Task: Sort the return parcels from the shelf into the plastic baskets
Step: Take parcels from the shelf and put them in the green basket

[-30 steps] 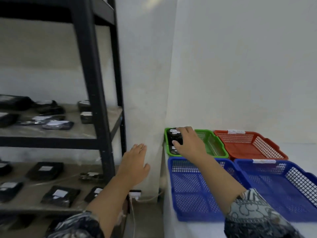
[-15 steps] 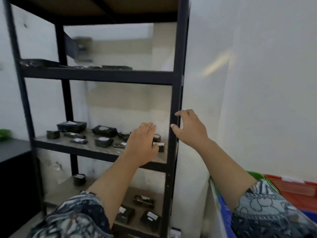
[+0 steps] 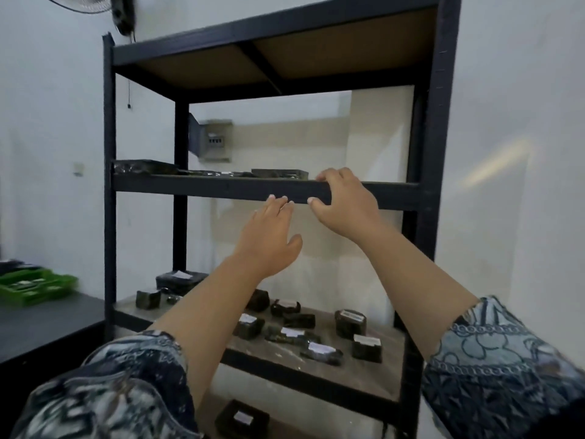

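A black metal shelf (image 3: 430, 153) stands in front of me. Flat black parcels (image 3: 278, 173) lie on its upper level, seen edge-on. Several small black parcels with white labels (image 3: 349, 323) are scattered on the level below. My right hand (image 3: 343, 204) is raised at the upper level's front beam (image 3: 205, 186); its loosely curled fingers reach over the beam's top edge beside a flat parcel, and it holds nothing. My left hand (image 3: 269, 236) is up just below the beam, fingers straight, tips at the beam's lower edge, empty.
A green plastic basket (image 3: 34, 285) with labelled items sits on a dark table (image 3: 47, 327) at the left. One more black parcel (image 3: 242, 416) lies on the shelf's lowest visible level. White walls flank the shelf, and a grey box (image 3: 215, 141) hangs on the wall behind it.
My right hand left a parcel in the green basket by the wall. I turned left to the shelf and both hands rose from the middle level to the upper beam.
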